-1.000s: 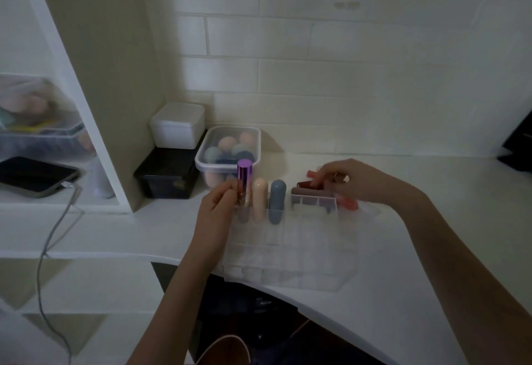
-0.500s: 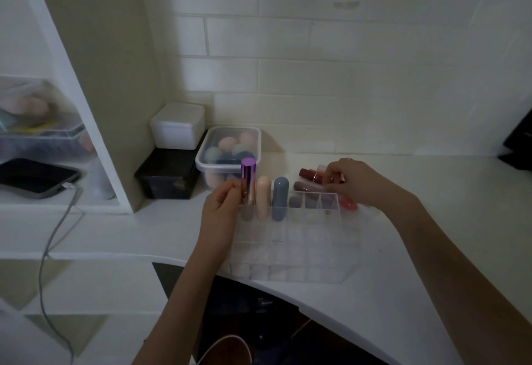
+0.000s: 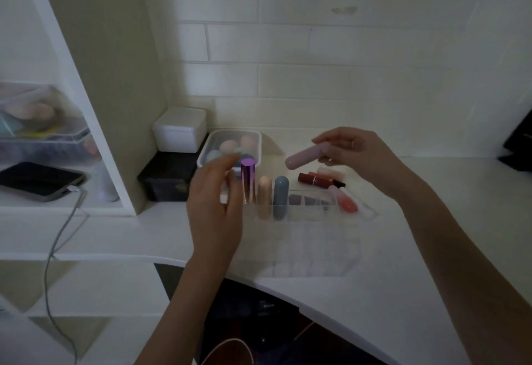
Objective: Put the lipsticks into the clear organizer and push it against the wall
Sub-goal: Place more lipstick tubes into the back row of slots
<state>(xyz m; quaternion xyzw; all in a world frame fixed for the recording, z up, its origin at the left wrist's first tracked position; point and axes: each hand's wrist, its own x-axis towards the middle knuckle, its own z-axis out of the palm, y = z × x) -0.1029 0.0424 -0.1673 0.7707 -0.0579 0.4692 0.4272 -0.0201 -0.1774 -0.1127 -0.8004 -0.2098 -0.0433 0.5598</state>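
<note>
The clear organizer (image 3: 311, 238) sits on the white desk in front of me. Three lipsticks stand upright in its back row: a shiny purple one (image 3: 248, 182), a peach one (image 3: 264, 196) and a grey-blue one (image 3: 281, 195). My left hand (image 3: 214, 209) hovers just left of the purple lipstick, fingers apart, holding nothing. My right hand (image 3: 355, 153) is raised above the organizer's back right and holds a pale pink lipstick (image 3: 303, 157) tilted down to the left. Behind the organizer lie loose lipsticks: a dark red one (image 3: 315, 179) and a coral one (image 3: 345, 202).
A lidded tub of makeup sponges (image 3: 230, 149), a white box (image 3: 180, 130) on a black box (image 3: 167, 176) stand in the back left corner. A shelf unit at left holds a tablet (image 3: 40, 180) with a cable (image 3: 57, 243). The tiled wall (image 3: 345, 77) lies behind. A dark object (image 3: 518, 146) at far right.
My left hand let go of the purple lipstick, which now stands in the organizer. My right hand picked a pale pink lipstick from the pile and lifted it.
</note>
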